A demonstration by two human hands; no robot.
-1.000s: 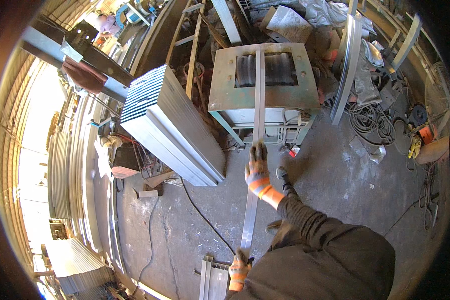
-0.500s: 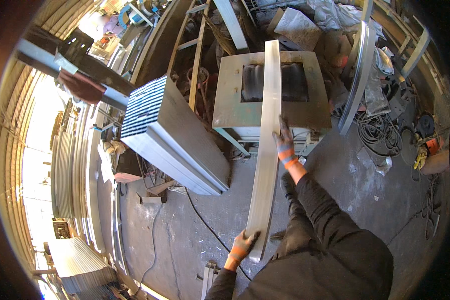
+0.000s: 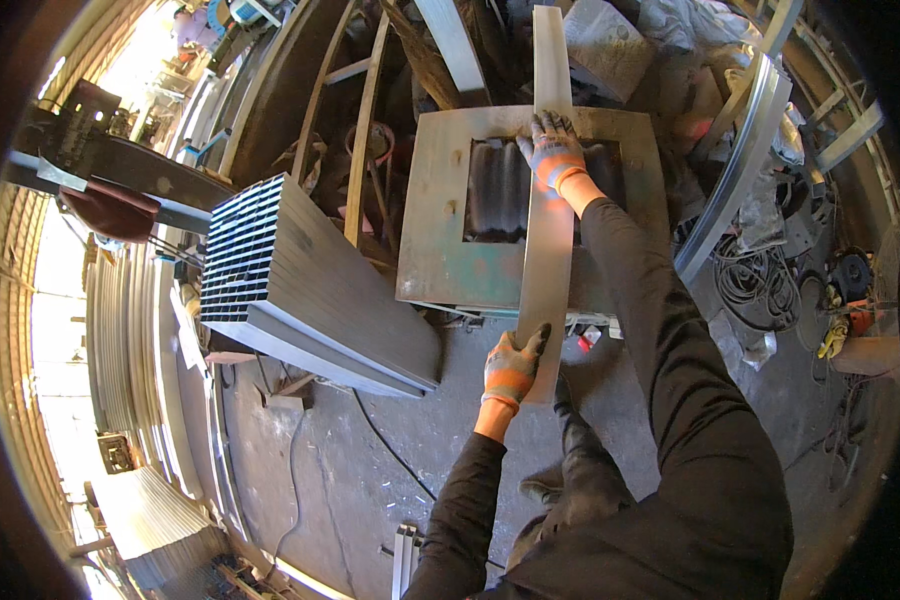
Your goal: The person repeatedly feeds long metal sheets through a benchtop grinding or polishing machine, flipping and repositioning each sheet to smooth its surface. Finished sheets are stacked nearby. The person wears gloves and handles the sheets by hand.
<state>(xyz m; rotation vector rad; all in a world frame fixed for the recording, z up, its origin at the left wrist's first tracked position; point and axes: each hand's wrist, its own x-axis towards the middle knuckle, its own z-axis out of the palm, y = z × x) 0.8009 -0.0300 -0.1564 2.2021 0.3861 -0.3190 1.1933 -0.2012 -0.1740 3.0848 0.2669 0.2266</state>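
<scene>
A long flat grey metal bar (image 3: 547,260) stretches away from me, over a greenish metal machine table (image 3: 440,215) with a dark ribbed insert (image 3: 495,190) in its opening. My left hand (image 3: 510,370), in an orange and grey work glove, grips the bar near its close end, thumb on top and fingers partly hidden. Farther along, my right hand (image 3: 553,155) in a matching glove rests flat on the bar's upper face, fingers stretched out and slightly apart. The bar's far end extends past the table's back edge.
Left of the table stands a tall stack of grey metal profiles (image 3: 320,290). A black cable (image 3: 390,445) crosses the floor. At right are a leaning metal profile (image 3: 735,165) and coiled cables (image 3: 755,285). Long wooden rails (image 3: 365,130) rise behind the stack.
The bar has moved forward over the table with both hands. My right hand has shifted from the bar's right edge onto its top; my left hand still grips the close end.
</scene>
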